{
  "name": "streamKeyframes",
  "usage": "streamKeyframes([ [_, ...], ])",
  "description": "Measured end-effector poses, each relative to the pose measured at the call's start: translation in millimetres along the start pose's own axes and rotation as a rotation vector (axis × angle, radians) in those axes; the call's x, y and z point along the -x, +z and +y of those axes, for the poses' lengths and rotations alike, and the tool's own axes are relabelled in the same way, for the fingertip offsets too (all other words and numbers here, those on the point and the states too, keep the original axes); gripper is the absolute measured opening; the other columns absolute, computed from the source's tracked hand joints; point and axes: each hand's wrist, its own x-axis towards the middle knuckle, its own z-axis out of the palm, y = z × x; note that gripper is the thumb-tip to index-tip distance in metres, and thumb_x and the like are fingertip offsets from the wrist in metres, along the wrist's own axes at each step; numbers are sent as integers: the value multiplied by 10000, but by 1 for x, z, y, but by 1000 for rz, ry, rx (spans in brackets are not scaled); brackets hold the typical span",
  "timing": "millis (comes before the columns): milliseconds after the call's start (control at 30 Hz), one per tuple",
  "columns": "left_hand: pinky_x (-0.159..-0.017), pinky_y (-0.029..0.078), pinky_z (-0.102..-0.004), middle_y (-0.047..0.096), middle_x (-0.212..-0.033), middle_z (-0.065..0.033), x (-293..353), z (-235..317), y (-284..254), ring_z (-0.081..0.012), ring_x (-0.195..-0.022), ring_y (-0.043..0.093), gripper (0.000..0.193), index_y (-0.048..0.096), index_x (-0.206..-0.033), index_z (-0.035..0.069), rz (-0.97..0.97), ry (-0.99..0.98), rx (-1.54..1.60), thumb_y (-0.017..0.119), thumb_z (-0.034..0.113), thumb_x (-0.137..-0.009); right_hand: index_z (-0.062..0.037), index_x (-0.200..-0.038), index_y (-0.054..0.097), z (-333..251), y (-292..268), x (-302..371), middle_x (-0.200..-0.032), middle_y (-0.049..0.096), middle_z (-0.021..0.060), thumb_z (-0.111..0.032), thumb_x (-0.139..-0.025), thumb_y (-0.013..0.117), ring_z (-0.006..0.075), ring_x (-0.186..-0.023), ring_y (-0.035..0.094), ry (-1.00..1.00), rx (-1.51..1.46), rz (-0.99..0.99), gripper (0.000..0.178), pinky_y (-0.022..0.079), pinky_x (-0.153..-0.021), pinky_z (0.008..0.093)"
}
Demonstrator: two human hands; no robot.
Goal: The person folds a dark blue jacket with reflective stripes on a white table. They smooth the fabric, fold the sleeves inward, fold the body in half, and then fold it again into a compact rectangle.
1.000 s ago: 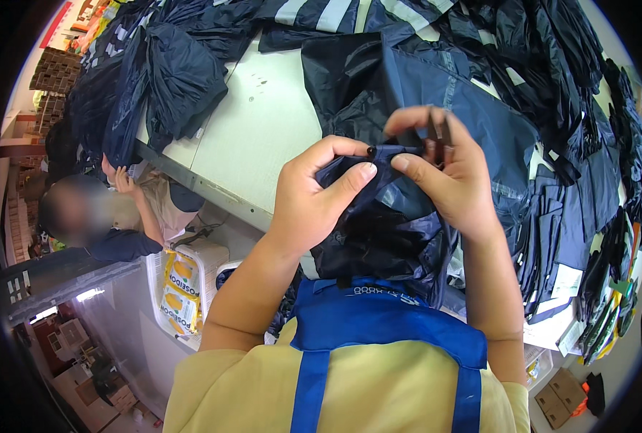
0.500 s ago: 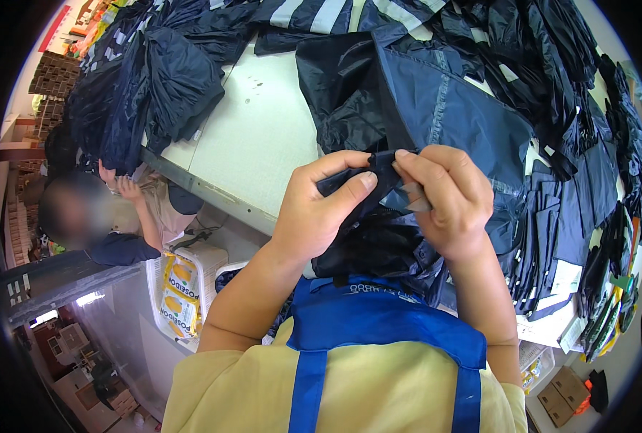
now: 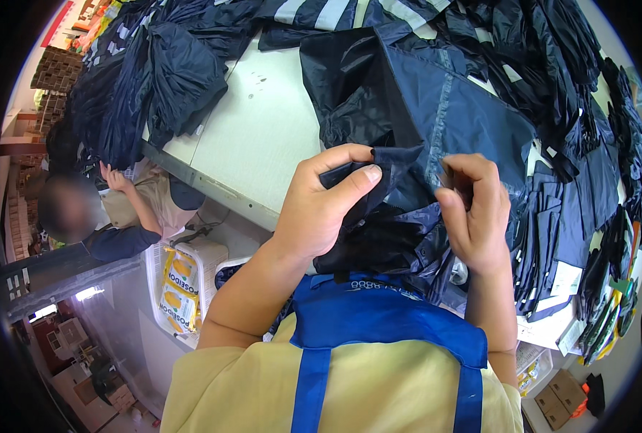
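A dark navy garment (image 3: pixel 472 119) of thin, shiny fabric spreads over the table in front of me, its near part bunched against my blue apron (image 3: pixel 386 317). My left hand (image 3: pixel 314 206) pinches a folded edge of it between thumb and fingers, lifted above the rest. To the right, apart from that edge, my right hand (image 3: pixel 480 216) is curled, thumb near the fingertips. Something small and greyish shows inside its fingers, too hidden to name. A pale seam strip runs down the garment beyond this hand.
Heaps of dark garments (image 3: pixel 184 79) lie along the far and left table (image 3: pixel 256 108). Folded dark pieces (image 3: pixel 541 231) stack at right. A white basket (image 3: pixel 155 289) with yellow-white packages stands below the left edge. A co-worker (image 3: pixel 137 202) is at left; cardboard boxes (image 3: pixel 560 395) sit lower right.
My right hand has let go of the folded edge and moved right, away from my left hand. The left hand keeps its pinch. The co-worker's hands have shifted slightly.
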Motion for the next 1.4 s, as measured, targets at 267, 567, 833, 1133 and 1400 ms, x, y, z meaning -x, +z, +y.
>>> streamKeyframes([
  [267,-629,446,-168,653,-832,-25,2,-4,-1,-31,-717,566,182,649,-1028,-36,-44,-17,-115,642,66,-878,-57,-926,675,0,3,-11,-857,629,42,-125,-632,791,204,-655,580,-338,255,143,323,411,-547,310],
  [567,-804,535,-268,648,-997,-126,3,-3,-2,-147,-877,638,227,598,-1069,-70,-5,-37,-76,625,-60,-843,-47,-876,686,-2,7,-10,-786,649,53,-66,-595,807,202,-633,594,-276,139,212,307,424,-556,302],
  [833,-746,475,-213,667,-911,-42,6,-1,6,-67,-821,589,230,641,-1060,-39,-63,109,-314,654,25,-839,-58,-896,691,-8,5,-9,-818,623,18,-122,-649,761,154,-608,574,-408,350,186,264,391,-540,290],
  [1133,-783,465,-217,663,-940,-49,10,6,10,-81,-865,582,204,651,-1025,-43,-95,219,-555,665,-27,-822,-57,-902,685,-12,5,-4,-811,616,20,-94,-647,771,156,-602,567,-371,317,199,272,389,-537,287],
  [1400,-766,463,-226,661,-915,-56,11,6,10,-95,-840,589,206,656,-1005,-33,-109,247,-559,665,-43,-799,-40,-856,679,-21,2,0,-787,629,37,-69,-616,801,187,-630,593,-276,188,174,270,440,-567,295],
])
